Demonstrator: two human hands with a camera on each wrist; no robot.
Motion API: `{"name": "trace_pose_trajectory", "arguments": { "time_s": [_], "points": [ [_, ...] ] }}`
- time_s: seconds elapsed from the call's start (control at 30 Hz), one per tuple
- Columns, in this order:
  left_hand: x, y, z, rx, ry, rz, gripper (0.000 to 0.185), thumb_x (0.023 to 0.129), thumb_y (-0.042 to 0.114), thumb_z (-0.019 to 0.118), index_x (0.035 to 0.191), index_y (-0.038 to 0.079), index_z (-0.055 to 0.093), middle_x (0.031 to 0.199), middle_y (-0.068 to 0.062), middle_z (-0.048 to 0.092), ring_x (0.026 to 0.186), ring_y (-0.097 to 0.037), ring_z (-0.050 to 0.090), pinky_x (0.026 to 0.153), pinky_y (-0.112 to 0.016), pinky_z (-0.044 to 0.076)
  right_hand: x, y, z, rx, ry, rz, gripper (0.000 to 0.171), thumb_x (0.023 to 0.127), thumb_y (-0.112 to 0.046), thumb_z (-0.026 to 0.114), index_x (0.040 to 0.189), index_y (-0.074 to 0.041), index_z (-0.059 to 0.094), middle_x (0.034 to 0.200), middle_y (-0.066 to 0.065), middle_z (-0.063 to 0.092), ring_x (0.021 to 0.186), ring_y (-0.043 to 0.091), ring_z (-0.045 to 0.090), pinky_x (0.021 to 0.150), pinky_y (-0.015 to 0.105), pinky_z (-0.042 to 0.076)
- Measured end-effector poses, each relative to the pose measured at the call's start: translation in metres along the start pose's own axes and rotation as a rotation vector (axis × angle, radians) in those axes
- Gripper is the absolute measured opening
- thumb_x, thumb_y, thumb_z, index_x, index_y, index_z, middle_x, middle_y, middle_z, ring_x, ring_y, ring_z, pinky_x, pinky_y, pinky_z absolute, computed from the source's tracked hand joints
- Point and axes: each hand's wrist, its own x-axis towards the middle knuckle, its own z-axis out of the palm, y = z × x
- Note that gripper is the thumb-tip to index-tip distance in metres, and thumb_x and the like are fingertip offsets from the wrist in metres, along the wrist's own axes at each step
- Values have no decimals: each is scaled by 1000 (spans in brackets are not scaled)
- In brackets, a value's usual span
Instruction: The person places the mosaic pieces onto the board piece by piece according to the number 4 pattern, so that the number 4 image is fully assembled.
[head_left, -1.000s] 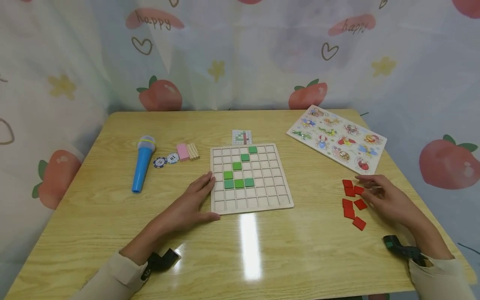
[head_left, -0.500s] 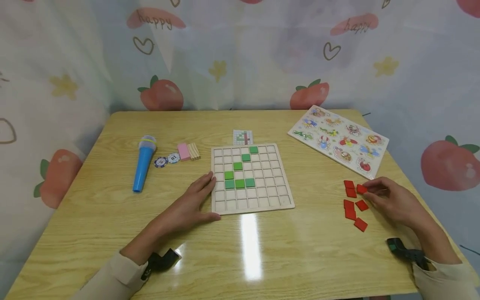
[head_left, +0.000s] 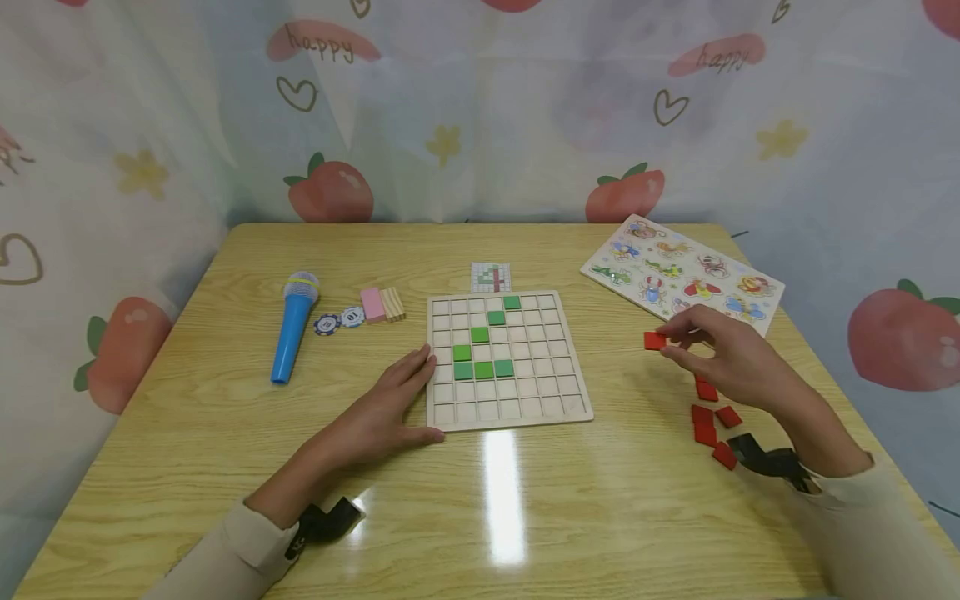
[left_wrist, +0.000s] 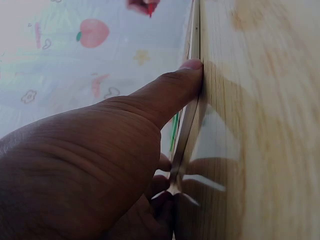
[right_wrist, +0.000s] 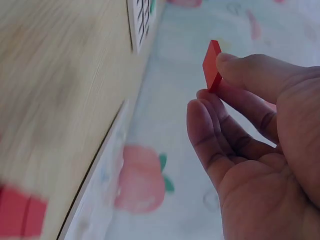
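A wooden grid board (head_left: 507, 360) lies mid-table with several green tiles (head_left: 483, 369) set in it in a bent line. My left hand (head_left: 386, 408) rests flat against the board's left edge (left_wrist: 191, 107), fingers straight, thumb along the front corner. My right hand (head_left: 723, 354) is lifted above the table to the right of the board and pinches a red tile (head_left: 655, 340) (right_wrist: 211, 65) between thumb and fingertips. Several more red tiles (head_left: 708, 421) lie on the table below that hand.
A small pattern card (head_left: 491, 277) lies behind the board. To the left are a blue toy microphone (head_left: 293, 326), two poker chips (head_left: 339, 320) and a pink and a wooden block (head_left: 382, 304). An insect puzzle board (head_left: 681, 274) sits at the back right corner.
My right hand picked a red tile from the pile and lifted it up and left toward the board. The left hand has stayed on the board's edge.
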Motion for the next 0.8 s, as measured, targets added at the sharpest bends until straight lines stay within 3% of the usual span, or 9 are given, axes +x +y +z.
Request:
{"name": "trace_pose_trajectory", "arguments": {
  "time_s": [0.13, 0.23, 0.47, 0.6, 0.8],
  "points": [
    [-1, -4, -1, -8, 1, 3, 111, 91, 47, 84, 172, 11, 17, 183, -4, 6, 170, -33, 7, 132, -59, 26, 49, -21, 19, -3, -118, -45, 19, 98, -11, 77, 116, -13, 70, 113, 2, 74, 97, 14, 70, 88, 31, 60],
    [-2, -7, 0, -19, 2, 2, 111, 91, 46, 84, 172, 10, 17, 183, -5, 6, 170, -33, 7, 132, -59, 26, 84, -32, 38, 6, -216, -59, 19, 99, -13, 77, 116, -12, 70, 113, 4, 72, 99, 19, 68, 89, 47, 60],
    [-1, -6, 4, -41, -2, 8, 110, 91, 46, 84, 171, 10, 17, 183, -4, 5, 170, -33, 6, 132, -59, 25, 143, -47, 76, -12, -342, -128, 13, 99, -16, 78, 111, -13, 75, 109, 5, 71, 99, 21, 69, 89, 43, 60],
    [-1, -4, 4, -36, 2, 14, 109, 92, 46, 84, 171, 10, 18, 183, -4, 6, 170, -33, 6, 132, -59, 26, 158, -50, 87, -41, -363, -152, 7, 100, -14, 76, 106, -14, 76, 108, 6, 70, 97, 22, 70, 87, 42, 60],
    [-1, -3, 1, -6, 3, 16, 108, 92, 48, 82, 171, 11, 18, 183, -4, 5, 170, -32, 7, 132, -57, 28, 168, -54, 99, -1, -389, -157, 2, 100, -11, 75, 102, -10, 76, 106, 8, 69, 94, 22, 67, 86, 42, 58]
  ]
}}
